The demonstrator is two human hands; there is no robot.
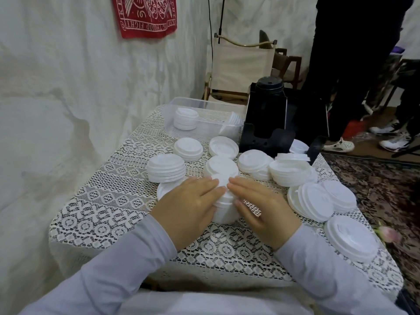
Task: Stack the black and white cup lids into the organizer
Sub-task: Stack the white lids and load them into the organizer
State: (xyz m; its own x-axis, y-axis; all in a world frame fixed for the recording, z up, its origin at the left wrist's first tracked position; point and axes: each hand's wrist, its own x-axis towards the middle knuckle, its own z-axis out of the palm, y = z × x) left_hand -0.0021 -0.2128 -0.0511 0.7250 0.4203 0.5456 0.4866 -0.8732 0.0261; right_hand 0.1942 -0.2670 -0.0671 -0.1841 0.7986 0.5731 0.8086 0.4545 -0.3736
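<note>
Lace cloth (109, 201) covers the worktop, and near its middle stands a short stack of white lids (223, 212) with a hand on either side. The left hand (191, 203) lies against the stack's left side and the right hand (263, 208) against its right. The fingers (209, 185) of each hand are nearly straight and held together, laid over the top of the stack so that the two sets of tips almost meet, while the thumbs rest on its near face. Both sleeves are pale grey.

Toward the far right corner sits the black organizer (266, 133), with a column of black lids (269, 84) rising from its back section. Just left of it, at the far edge, a clear tub (172, 105) holds more white lids (185, 119).

Loose lids and small piles lie between the tub and the hands. A taller pile (167, 168) sits near the left edge, and slumped, overlapping lids (318, 201) run along the right edge. A single lid (351, 238) rests near the near right corner.

Beyond the worktop are a folding chair (241, 64), a red cloth (145, 14) on the white wall, and the dark-clad legs (352, 64) of a standing person.
</note>
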